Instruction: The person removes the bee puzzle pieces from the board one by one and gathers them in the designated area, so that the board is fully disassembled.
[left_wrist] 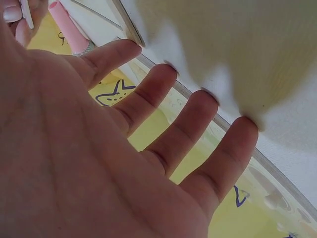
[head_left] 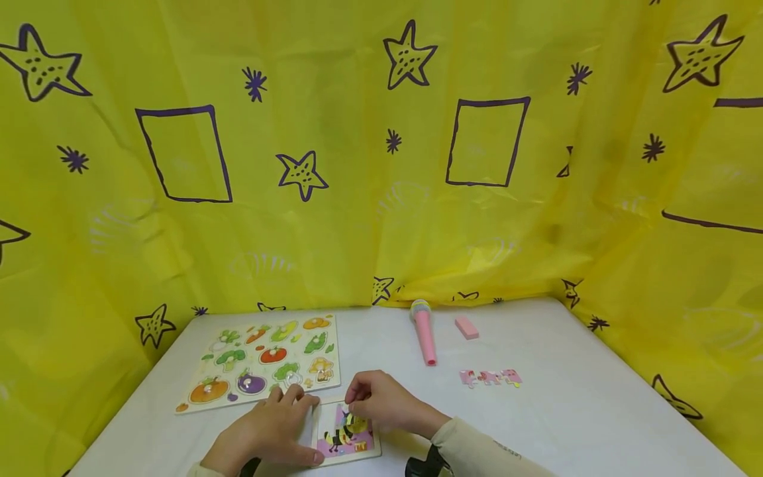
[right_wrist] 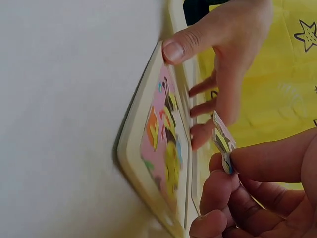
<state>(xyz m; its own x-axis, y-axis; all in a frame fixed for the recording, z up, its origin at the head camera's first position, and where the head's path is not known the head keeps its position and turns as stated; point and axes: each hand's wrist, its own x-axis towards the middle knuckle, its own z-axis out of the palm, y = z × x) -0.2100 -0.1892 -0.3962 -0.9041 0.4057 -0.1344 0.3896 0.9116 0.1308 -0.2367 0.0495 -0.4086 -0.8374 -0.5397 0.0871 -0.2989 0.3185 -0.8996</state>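
A small jigsaw tray [head_left: 324,416] with a pale frame lies at the front of the table, partly filled with pieces showing a yellow-and-black bee on pink. My left hand [head_left: 268,427] steadies it, thumb [right_wrist: 174,51] on the near corner and fingers extended toward the far-left side. Over the tray's right part, my right hand [head_left: 384,401] pinches one jigsaw piece [right_wrist: 224,141] between thumb and fingers. The right wrist view shows this piece edge-on, raised off the tray. In the left wrist view, the left fingers [left_wrist: 183,124] are spread and straight.
A vegetable peg puzzle board [head_left: 238,391] lies behind and left of the tray. A pink toy microphone [head_left: 425,334], a pink eraser-like block [head_left: 467,328] and a row of pink jigsaw pieces [head_left: 490,377] lie to the right. A yellow patterned curtain [head_left: 340,232] surrounds the white table.
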